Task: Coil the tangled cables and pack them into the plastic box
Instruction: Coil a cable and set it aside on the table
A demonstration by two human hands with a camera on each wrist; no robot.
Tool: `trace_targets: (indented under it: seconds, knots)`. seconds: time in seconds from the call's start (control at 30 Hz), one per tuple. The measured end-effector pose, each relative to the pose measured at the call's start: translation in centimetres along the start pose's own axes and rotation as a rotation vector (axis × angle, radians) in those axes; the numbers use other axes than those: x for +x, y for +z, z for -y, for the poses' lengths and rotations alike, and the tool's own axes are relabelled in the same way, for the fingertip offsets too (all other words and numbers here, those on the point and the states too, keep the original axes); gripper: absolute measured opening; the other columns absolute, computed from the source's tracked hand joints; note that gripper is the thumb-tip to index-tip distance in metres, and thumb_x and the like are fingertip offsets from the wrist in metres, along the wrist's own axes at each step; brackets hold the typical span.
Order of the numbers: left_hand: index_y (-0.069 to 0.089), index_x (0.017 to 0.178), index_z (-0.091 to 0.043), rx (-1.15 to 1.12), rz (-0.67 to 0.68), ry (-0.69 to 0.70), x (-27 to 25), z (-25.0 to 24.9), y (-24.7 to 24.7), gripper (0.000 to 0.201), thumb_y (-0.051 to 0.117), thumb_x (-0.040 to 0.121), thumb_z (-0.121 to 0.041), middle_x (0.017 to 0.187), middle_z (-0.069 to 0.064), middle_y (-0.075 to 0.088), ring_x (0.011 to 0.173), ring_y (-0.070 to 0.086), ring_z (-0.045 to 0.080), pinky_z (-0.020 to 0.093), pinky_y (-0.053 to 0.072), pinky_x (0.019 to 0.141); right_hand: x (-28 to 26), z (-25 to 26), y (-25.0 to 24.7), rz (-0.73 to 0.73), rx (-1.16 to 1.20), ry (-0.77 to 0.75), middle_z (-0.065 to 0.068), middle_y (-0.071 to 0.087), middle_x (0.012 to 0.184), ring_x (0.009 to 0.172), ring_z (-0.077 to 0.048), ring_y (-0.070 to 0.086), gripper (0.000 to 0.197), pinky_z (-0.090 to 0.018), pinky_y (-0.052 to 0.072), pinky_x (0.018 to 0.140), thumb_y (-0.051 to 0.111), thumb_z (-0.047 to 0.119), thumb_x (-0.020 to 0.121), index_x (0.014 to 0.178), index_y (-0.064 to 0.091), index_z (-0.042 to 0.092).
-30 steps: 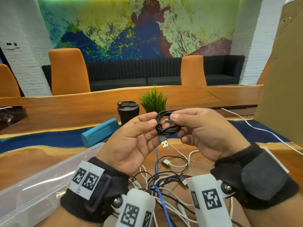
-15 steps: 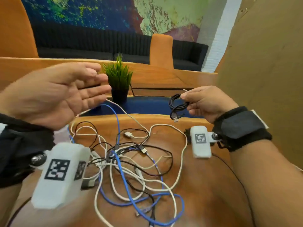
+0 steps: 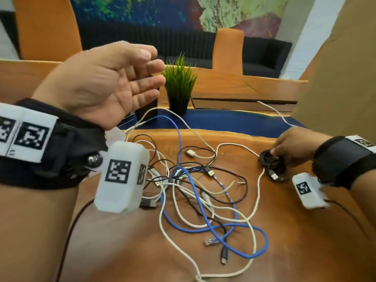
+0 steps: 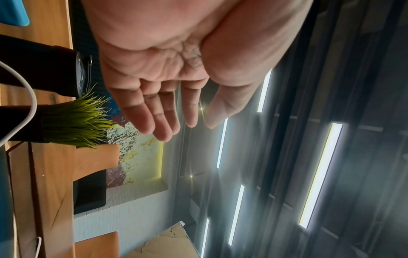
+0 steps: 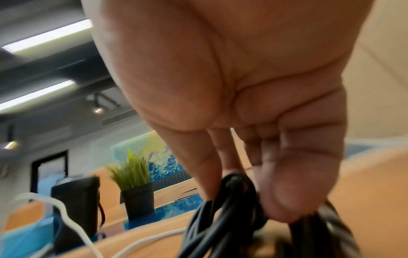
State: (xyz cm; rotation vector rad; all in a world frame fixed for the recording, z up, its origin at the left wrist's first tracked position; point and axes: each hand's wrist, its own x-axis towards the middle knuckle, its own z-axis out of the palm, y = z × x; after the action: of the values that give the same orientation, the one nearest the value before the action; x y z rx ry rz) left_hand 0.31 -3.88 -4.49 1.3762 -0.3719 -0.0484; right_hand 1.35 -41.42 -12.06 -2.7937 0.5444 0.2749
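The right hand [image 3: 293, 147] is down at 3 o'clock on the glossy wooden table [image 3: 305, 231], thumb and fingers pinching a small black coil [image 3: 269, 161] of smooth round cable that rests on the wood; its flat metal USB plug [image 3: 274, 176] sticks out toward 6 o'clock. In the right wrist view the fingertips [image 5: 205, 188] close on the coil's loops [image 5: 232, 200]. The left hand [image 3: 105, 84] hangs in the air at 10 o'clock, palm up, fingers [image 4: 154, 111] straight and close together, thumb apart, holding nothing. At centre lies the tangle [image 3: 199, 196]: thin white, black and blue cords in loose crossing loops. A spiky green plant [image 3: 180, 82] in a black pot stands at 12 o'clock.
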Motion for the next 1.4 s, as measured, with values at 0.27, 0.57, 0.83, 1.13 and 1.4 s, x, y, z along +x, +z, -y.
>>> trace_targets:
  seconds: [0.27, 0.57, 0.83, 1.13, 1.4]
  knots:
    - [0.068, 0.1, -0.023, 0.101, -0.051, 0.023, -0.4, -0.1, 0.9, 0.016, 0.053, 0.094, -0.02, 0.096, -0.003, 0.073, 0.082, 0.072, 0.012, 0.024, 0.057, 0.069, -3.0, 9.1, 0.2, -0.17, -0.266, -0.645, 0.008, 0.068, 0.1, 0.093, -0.012, 0.059, 0.013, -0.028, 0.048, 0.082, 0.064, 0.027, 0.092, 0.1, 0.074, 0.025]
    - [0.069, 0.093, -0.025, 0.205, -0.042, 0.097, -1.0, -1.2, 0.9, 0.014, 0.057, 0.094, -0.018, 0.096, -0.002, 0.076, 0.081, 0.073, 0.012, 0.026, 0.058, 0.068, -0.8, 14.0, 6.7, 0.064, -0.456, -0.623, 0.001, 0.069, 0.104, 0.093, -0.019, 0.061, 0.022, -0.03, 0.05, 0.077, 0.068, 0.031, 0.089, 0.108, 0.072, 0.021]
    - [0.067, 0.096, -0.021, 0.205, -0.025, 0.147, -1.6, -1.4, 0.9, 0.011, 0.058, 0.093, -0.016, 0.095, 0.001, 0.075, 0.082, 0.072, 0.016, 0.026, 0.058, 0.069, -0.5, 13.4, 3.2, -0.024, -0.028, -0.65, 0.006, 0.062, 0.078, 0.076, -0.013, 0.055, 0.005, -0.027, 0.043, 0.067, 0.068, 0.018, 0.089, 0.091, 0.071, 0.016]
    - [0.066, 0.093, -0.019, 0.168, -0.006, 0.126, -1.7, -1.3, 1.3, 0.009, 0.06, 0.092, -0.013, 0.092, 0.002, 0.074, 0.077, 0.069, 0.015, 0.025, 0.056, 0.067, -3.9, 13.3, -6.1, -0.156, 0.779, -0.578, 0.0, 0.062, 0.076, 0.065, -0.01, 0.05, 0.019, -0.026, 0.043, 0.059, 0.066, 0.019, 0.091, 0.104, 0.07, 0.004]
    - [0.071, 0.098, -0.024, 0.352, -0.179, 0.244, -1.8, -0.7, 0.9, 0.013, 0.058, 0.095, -0.022, 0.099, 0.002, 0.073, 0.093, 0.07, 0.021, 0.037, 0.057, 0.08, -8.3, 15.7, -9.5, -0.19, 0.822, -0.777, 0.001, 0.056, 0.066, 0.062, -0.012, 0.052, 0.008, -0.028, 0.05, 0.062, 0.069, 0.018, 0.089, 0.087, 0.072, 0.01]
